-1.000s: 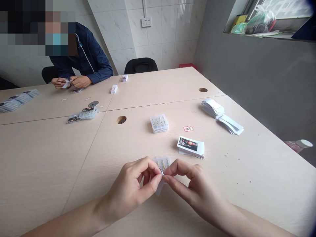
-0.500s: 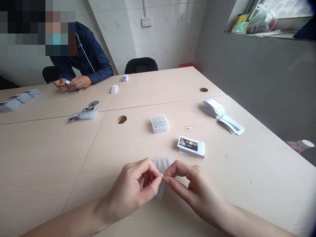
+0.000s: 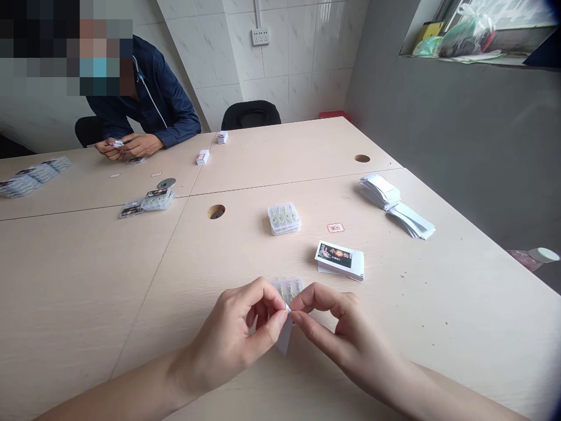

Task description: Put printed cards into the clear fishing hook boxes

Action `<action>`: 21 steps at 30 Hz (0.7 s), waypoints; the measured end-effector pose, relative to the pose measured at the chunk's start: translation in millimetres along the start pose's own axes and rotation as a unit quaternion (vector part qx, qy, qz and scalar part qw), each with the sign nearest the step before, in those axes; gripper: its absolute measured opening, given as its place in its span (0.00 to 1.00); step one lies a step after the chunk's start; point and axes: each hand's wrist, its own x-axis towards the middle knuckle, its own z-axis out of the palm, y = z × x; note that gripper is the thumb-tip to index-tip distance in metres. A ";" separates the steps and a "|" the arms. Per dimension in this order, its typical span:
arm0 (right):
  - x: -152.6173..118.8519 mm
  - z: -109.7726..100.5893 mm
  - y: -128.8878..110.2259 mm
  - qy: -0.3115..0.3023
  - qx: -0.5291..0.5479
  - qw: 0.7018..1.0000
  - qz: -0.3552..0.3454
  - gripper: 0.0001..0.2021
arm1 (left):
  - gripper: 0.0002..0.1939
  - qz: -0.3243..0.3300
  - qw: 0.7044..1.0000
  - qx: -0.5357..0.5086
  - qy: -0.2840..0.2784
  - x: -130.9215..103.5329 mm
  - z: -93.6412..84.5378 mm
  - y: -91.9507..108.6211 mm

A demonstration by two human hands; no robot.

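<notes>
- Hanging end of the white paper slip [image 3: 284, 340] sits slightly lower than in the earliest frame; both hands hold nearly the same position.
- Left hand [image 3: 245, 327]: thumb and index finger pinch the slip at its upper end.
- Right hand [image 3: 346, 327]: thumb and index finger pinch the same end, fingertips just beside those of the left hand.
- Slip location: between the two hands, hanging below the fingertips, above the worktop [image 3: 210, 263].
- Clear plastic box [image 3: 289, 285]: directly behind the fingertips, partly hidden; slender gold-coloured pieces show inside. Contact with the slip cannot be determined.
- Stack of clear boxes [image 3: 284, 220]: farther back, similar contents.
- Stack of printed cards [image 3: 338, 261]: near the right hand, black printed panel facing up.
- Red-bordered label [image 3: 335, 228]: flat, between the card stack and the box stack.
- Bundle of white strips [image 3: 379, 192]: at far right, beside a fanned bundle [image 3: 411, 221].
</notes>
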 end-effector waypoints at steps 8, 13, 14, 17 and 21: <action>-1.8 3.0 -3.8 0.046 -0.064 0.995 -0.055 0.03 | 0.05 0.005 1.000 -0.004 0.009 0.1 0.3 0.0; -0.6 1.3 -4.1 0.047 -0.066 0.995 -0.051 0.04 | 0.05 0.000 1.000 -0.006 0.005 0.4 0.6 0.1; 0.0 0.9 -3.9 0.047 -0.067 0.995 -0.049 0.04 | 0.05 -0.002 1.000 -0.008 0.003 0.7 0.8 0.4; 0.9 0.4 -3.3 0.046 -0.071 0.995 -0.048 0.05 | 0.06 -0.006 1.000 -0.011 -0.005 1.6 1.2 1.1; -0.1 0.4 -3.3 0.047 -0.077 0.995 -0.053 0.05 | 0.06 -0.005 1.000 -0.009 -0.011 1.3 1.2 1.4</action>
